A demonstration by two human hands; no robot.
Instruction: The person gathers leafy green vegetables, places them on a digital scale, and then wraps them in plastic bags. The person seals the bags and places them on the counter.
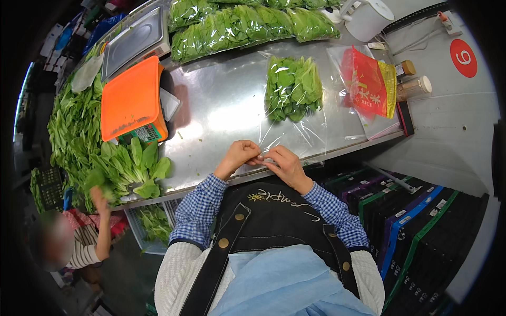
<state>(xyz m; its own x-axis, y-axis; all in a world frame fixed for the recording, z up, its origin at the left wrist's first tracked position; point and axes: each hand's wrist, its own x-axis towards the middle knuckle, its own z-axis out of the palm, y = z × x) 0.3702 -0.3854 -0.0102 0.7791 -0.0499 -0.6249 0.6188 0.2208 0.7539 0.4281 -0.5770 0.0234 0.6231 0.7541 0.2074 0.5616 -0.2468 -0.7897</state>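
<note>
A clear plastic bag filled with leafy greens lies flat on the steel table in front of me. Its mouth stretches toward my body. At the table's near edge, my left hand pinches one corner of the mouth. Close beside it, my right hand pinches the same edge, and the fingertips of both hands nearly meet. The exact grip of the fingers on the thin film is partly hidden.
Filled bags of greens line the table's back. To the left stand an orange scale, a second scale and loose greens; a co-worker's hand handles leaves there. A red rice bag lies right; stacked crates stand below.
</note>
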